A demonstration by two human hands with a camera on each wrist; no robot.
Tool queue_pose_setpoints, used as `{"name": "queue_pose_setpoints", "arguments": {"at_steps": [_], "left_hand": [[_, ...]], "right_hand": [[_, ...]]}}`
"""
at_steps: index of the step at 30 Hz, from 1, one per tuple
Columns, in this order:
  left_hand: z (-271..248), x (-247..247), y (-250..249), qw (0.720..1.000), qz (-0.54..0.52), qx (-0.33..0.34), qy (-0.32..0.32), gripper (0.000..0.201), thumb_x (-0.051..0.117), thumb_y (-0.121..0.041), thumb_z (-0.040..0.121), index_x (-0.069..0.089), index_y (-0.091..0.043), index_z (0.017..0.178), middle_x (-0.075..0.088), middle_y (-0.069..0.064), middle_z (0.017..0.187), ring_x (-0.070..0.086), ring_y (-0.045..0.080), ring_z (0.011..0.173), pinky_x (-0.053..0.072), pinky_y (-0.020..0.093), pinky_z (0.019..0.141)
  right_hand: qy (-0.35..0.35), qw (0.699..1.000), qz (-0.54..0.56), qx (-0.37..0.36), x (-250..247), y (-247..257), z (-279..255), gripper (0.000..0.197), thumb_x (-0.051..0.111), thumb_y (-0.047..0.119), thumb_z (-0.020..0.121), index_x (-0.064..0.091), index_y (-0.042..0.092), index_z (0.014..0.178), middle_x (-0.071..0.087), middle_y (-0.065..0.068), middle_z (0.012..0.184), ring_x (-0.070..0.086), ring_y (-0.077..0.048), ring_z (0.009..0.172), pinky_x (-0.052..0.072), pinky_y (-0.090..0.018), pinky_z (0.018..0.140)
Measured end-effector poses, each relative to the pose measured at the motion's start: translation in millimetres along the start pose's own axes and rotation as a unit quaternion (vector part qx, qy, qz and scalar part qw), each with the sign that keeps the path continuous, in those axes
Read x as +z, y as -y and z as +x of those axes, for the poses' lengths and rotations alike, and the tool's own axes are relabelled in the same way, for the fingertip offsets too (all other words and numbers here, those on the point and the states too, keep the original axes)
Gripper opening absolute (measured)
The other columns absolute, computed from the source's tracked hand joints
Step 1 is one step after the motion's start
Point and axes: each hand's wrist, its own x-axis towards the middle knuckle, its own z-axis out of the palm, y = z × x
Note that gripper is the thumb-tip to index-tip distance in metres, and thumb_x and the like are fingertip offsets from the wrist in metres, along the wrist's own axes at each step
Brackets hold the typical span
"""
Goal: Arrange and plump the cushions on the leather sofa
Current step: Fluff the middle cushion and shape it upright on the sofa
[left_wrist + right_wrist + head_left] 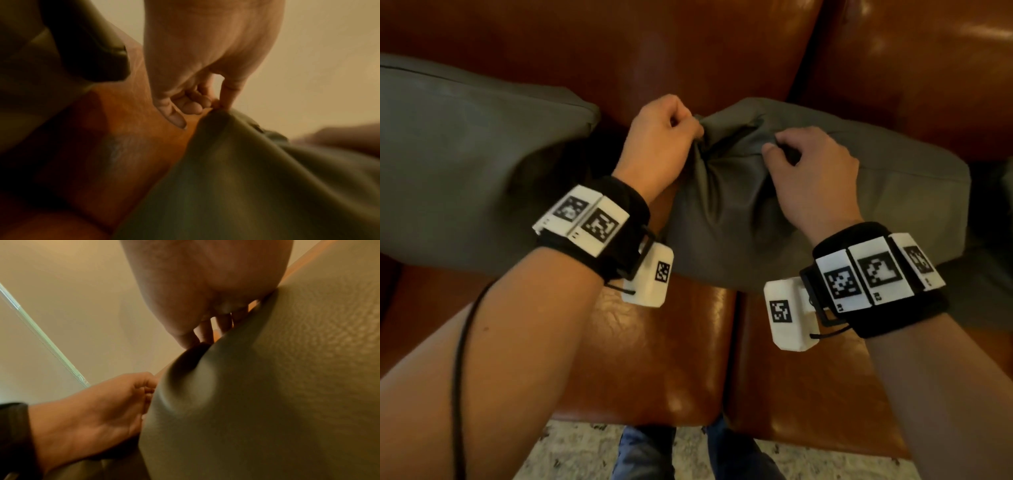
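Our left hand (666, 137) and right hand (813, 164) each pinched loose fabric of the grey cushion (825, 205) on the sofa (654, 342) seat; we judged the cover might slip free, leaving the filling unplumped.

Left wrist view. Left hand (205, 65) enters from top centre, palm side toward the camera. Thumb and 1 fingertip pinch a raised corner of the olive-green cushion (246, 186) just right of frame centre; the other fingers (191, 105) are curled into the palm. Cushion fabric fills the lower right, pulled up into a peak at the pinch. Brown leather sofa (123, 138) runs through centre and lower left. Second dark green cushion (88, 48) at upper left, blurred. Pale wall (329, 56) at upper right.
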Motion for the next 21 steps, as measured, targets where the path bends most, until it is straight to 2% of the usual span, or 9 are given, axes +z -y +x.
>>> {"name": "queue_pose_setpoints", "arguments": {"at_steps": [4,7,9,11,12,15,17,21], "left_hand": [[7,-10,-15,0.997,-0.042,-0.049,0.03,0.028,0.057,-0.011,0.086,0.047,-0.021,0.062,0.042,-0.007,0.059,0.04,0.007,0.052,0.034,0.025,0.055],[5,-7,-19,0.979,-0.144,-0.14,0.033,0.031,0.053,-0.011,0.088,0.042,-0.02,0.061,0.034,-0.006,0.056,0.033,0.008,0.046,0.032,0.025,0.053],[6,-7,-21,0.966,-0.18,-0.183,0.031,0.028,0.053,-0.015,0.087,0.045,-0.02,0.062,0.035,-0.006,0.054,0.031,0.009,0.046,0.033,0.026,0.054],[8,-6,-22,0.96,-0.186,-0.209,0.03,0.022,0.054,-0.018,0.085,0.049,-0.019,0.064,0.039,-0.006,0.055,0.035,0.01,0.048,0.035,0.026,0.053],[10,-7,-23,0.957,-0.185,-0.221,0.03,0.02,0.055,-0.019,0.084,0.05,-0.019,0.065,0.039,-0.006,0.056,0.036,0.01,0.048,0.036,0.024,0.052],[14,-9,-27,0.951,-0.167,-0.254,0.051,0.02,0.053,-0.022,0.085,0.049,-0.019,0.066,0.038,-0.006,0.051,0.036,0.01,0.044,0.037,0.019,0.048],[17,-11,-29,0.946,-0.155,-0.275,0.071,0.022,0.052,-0.024,0.086,0.048,-0.02,0.065,0.037,-0.007,0.048,0.036,0.01,0.043,0.037,0.02,0.05],[20,-13,-26,0.936,-0.163,-0.303,0.076,0.021,0.052,-0.027,0.086,0.047,-0.02,0.066,0.037,-0.007,0.052,0.037,0.011,0.047,0.038,0.024,0.056]], "right_hand": [[0.008,1.0,-0.011,-0.003,-2,-1,0,0.031,0.051,0.037,0.097,0.062,0.023,0.122,0.059,0.004,0.128,0.051,-0.017,0.122,0.025,-0.041,0.112],[0.008,1.0,-0.022,-0.012,-2,-1,-2,0.033,0.053,0.036,0.095,0.058,0.023,0.124,0.055,0.002,0.128,0.051,-0.02,0.121,0.027,-0.043,0.111],[-0.027,0.999,0.001,-0.023,-4,5,-5,0.035,0.06,0.035,0.089,0.054,0.024,0.122,0.05,0.001,0.128,0.048,-0.02,0.121,0.031,-0.043,0.107],[-0.069,0.995,-0.004,-0.07,-2,17,-9,0.033,0.067,0.038,0.082,0.057,0.025,0.111,0.047,-0.001,0.126,0.044,-0.02,0.121,0.033,-0.04,0.1],[-0.065,0.993,-0.033,-0.098,1,24,-10,0.029,0.068,0.04,0.08,0.061,0.027,0.105,0.046,-0.002,0.127,0.042,-0.022,0.123,0.033,-0.04,0.1],[-0.003,0.988,-0.107,-0.115,17,32,-8,0.024,0.068,0.039,0.081,0.07,0.031,0.103,0.041,-0.006,0.142,0.027,-0.03,0.14,0.025,-0.048,0.112],[0.003,0.987,-0.113,-0.112,25,32,-6,0.021,0.068,0.036,0.082,0.073,0.031,0.102,0.039,-0.008,0.147,0.02,-0.031,0.145,0.02,-0.051,0.115],[-0.03,0.988,-0.074,-0.132,29,31,-3,0.012,0.069,0.024,0.081,0.076,0.025,0.091,0.046,-0.009,0.139,0.026,-0.032,0.143,0.02,-0.048,0.114]]}}
